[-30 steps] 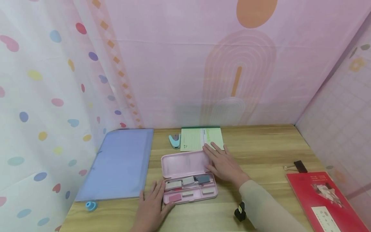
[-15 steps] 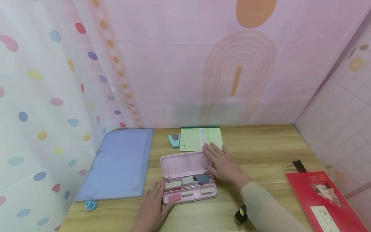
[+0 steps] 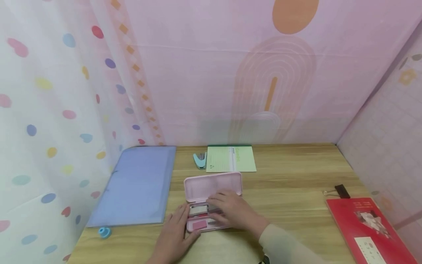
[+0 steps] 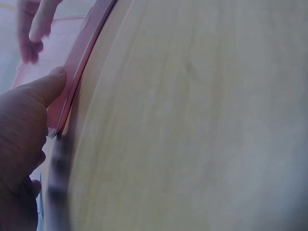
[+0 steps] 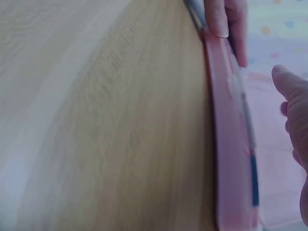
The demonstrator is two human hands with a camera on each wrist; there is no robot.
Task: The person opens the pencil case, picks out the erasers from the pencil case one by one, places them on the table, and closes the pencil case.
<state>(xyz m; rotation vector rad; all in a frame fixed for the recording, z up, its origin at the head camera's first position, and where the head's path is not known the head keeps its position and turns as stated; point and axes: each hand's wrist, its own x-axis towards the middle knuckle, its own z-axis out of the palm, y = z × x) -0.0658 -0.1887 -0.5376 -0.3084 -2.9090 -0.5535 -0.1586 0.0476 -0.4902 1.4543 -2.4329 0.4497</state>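
Note:
A pink pencil case (image 3: 197,189) lies on the wooden table with its lid folded back. In its left part I see a pink eraser (image 3: 199,224) and a whitish block (image 3: 199,209); my right hand covers the rest in the head view. My left hand (image 3: 173,234) rests against the case's left end, fingers straight, its thumb touching the front wall. Over the right half of the case is my right hand (image 3: 234,211), fingers loosely bent and holding nothing visible. In the right wrist view, a gap shows between that hand's thumb (image 5: 286,82) and the case contents.
Left stands a blue folder (image 3: 135,187), with a small blue ring-shaped piece (image 3: 104,232) below it. Behind the case are a light-blue stapler (image 3: 200,160) and a green notebook (image 3: 230,158). A red booklet (image 3: 369,227) and black binder clip (image 3: 342,191) lie at right.
My right hand has left the lid's right edge and moved left and nearer, over the case's compartments. The left hand stays at the case's left end.

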